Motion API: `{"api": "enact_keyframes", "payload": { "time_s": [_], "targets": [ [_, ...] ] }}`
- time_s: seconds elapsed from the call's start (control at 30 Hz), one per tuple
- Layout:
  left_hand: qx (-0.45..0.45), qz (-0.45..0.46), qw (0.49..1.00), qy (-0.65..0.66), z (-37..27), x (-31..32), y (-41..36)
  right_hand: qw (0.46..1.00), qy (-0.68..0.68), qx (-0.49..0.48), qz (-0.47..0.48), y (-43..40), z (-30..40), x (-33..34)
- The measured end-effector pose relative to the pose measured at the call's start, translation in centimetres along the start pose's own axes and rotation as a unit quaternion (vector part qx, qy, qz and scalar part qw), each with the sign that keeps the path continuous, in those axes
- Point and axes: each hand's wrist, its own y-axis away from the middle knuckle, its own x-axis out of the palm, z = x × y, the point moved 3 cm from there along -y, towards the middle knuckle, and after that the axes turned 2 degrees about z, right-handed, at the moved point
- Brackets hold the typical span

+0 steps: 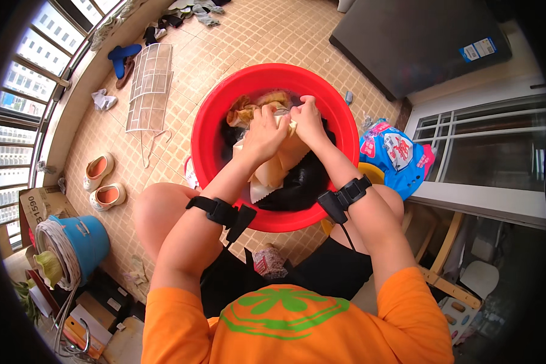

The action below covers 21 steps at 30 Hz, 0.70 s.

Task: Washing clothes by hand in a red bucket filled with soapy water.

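A red plastic basin (273,223) stands in front of me, between my knees, with wet cloth and some water in it. Above its middle, my left hand (265,132) grips a cream cloth (273,170) with a zigzag-cut edge. My right hand (308,120) pinches the same cloth close beside it, its index finger raised. The lower part of the cloth hangs onto black fabric (300,184) in the basin. A yellow-brown patterned cloth (241,111) lies against the far side, beyond my hands. My palms are turned away, so the inner fingers are hidden.
To the right stand a blue detergent bag (393,154) and a yellow container (371,172), partly behind the basin. Pale clogs (102,179), a white wire rack (149,86) and blue slippers (122,57) lie on the tiled floor. At lower left is a blue bucket (88,243).
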Motion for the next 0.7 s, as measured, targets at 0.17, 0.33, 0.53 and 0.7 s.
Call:
{"api": "enact_keyframes", "payload": {
  "time_s": [0.17, 0.33, 0.53, 0.7],
  "targets": [
    [0.040, 0.114, 0.992, -0.021, 2.6, 2.6, -0.5, 0.996, 0.055, 0.051, 0.043, 0.8, -2.0, 0.2],
    [0.087, 0.068, 0.978, -0.175, 5.5, 4.3, -1.1, 0.983, 0.071, 0.011, 0.167, 1.3, -2.1, 0.3],
    [0.060, 0.002, 0.985, -0.159, 4.6, 5.0, -2.1, 0.979, 0.143, 0.012, 0.142, 3.7, -2.7, 2.4],
    [0.046, -0.118, 0.990, -0.060, 4.7, 4.5, -3.1, 0.994, 0.106, -0.006, 0.002, 1.7, -2.6, 2.0]
  ]
}}
